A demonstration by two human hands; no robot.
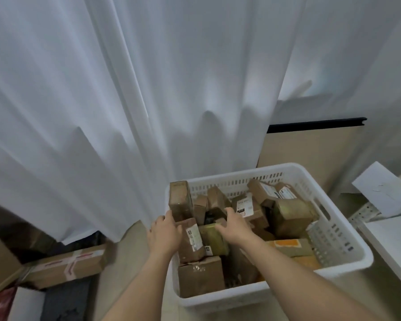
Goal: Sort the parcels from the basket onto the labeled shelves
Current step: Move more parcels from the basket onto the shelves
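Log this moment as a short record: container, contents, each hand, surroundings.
container: white slotted basket
contents: many brown cardboard parcels, piled loosely
left hand: on a labeled parcel at the basket's left edge, fingers curled round it
right hand: reaching in, fingers over a yellow-taped parcel
surroundings: white curtain behind; long box on the floor at left

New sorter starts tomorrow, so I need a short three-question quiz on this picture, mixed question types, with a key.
1. True or false: the white basket stands empty.
2. What hangs behind the basket? A) white curtain B) mirror C) shelf of bottles
3. Fill in: both the left hand and the right hand reach into the ____.

Key: 1 false, it holds many brown parcels; 2 A; 3 basket.
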